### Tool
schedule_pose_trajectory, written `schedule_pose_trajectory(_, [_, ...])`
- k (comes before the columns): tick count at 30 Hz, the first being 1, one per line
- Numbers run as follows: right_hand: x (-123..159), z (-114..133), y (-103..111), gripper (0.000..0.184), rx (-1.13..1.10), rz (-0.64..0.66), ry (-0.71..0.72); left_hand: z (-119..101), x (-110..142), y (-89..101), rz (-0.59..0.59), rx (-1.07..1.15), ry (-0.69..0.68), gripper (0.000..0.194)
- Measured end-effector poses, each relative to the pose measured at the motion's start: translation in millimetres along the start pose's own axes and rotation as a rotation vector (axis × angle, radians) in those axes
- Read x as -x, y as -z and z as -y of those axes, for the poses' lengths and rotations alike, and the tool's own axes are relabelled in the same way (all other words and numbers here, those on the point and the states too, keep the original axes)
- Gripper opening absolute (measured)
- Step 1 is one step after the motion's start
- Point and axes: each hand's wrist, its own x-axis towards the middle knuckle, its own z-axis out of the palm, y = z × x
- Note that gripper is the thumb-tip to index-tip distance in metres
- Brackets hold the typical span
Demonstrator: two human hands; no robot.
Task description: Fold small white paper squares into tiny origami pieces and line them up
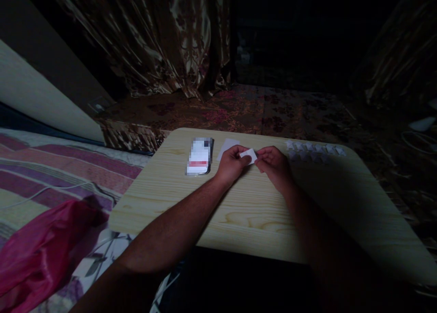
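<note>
A small white piece of paper [251,154] is held between my two hands above the wooden table. My left hand [232,162] grips its left side, thumb on top. At its right edge, my right hand [273,163] pinches the paper with thumb and fingertips. Behind my left hand, a flat white sheet [228,148] lies on the tabletop, partly covered by the hand. Farther left rests a phone-shaped object [198,157], its surface blurred out. Small folded white paper pieces [309,147] stand in two rows at the table's far right.
The light wooden table [153,203] has rounded corners. To the left is a bed with a striped cover [112,167], a pink cloth [44,249] and white cables [105,242]. Patterned curtains [191,35] hang behind a ledge covered in patterned cloth [205,110]. The right side is dark.
</note>
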Motion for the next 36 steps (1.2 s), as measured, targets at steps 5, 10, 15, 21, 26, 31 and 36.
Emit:
schedule_pose_trajectory(5, [0.5,-1.7,-1.8,0.029,-0.010,0.010,0.021,-3.8,1.4,-1.3,-0.007,0.026,-0.014,0.028])
schedule_pose_trajectory(10, [1.0,-0.2,-1.0,0.023,-0.007,0.004,-0.005,-6.1,3.3,-3.6,0.063,0.048,0.005,0.032])
schedule_pose_trajectory(15, [1.1,0.1,0.0,0.018,0.022,0.016,0.001,-6.6,3.2,-2.5,0.052,0.022,0.006,0.018])
schedule_pose_trajectory(21, [1.1,0.8,0.9,0.020,0.040,0.003,-0.003,-11.2,2.4,-1.3,0.064,0.055,0.108,0.021])
schedule_pose_trajectory(26, [1.0,3.8,4.9,0.020,0.059,0.018,0.009,-14.2,2.0,1.2,0.148,0.073,0.162,0.020])
schedule_pose_trajectory(31, [-0.2,4.6,8.5,0.021,0.057,0.047,0.010,-14.4,2.7,3.5,0.246,0.038,0.216,0.021])
schedule_pose_trajectory(36, [-0.9,6.5,11.8,0.017,0.058,0.108,0.038,-13.6,2.2,4.9,0.292,0.081,0.257,0.020])
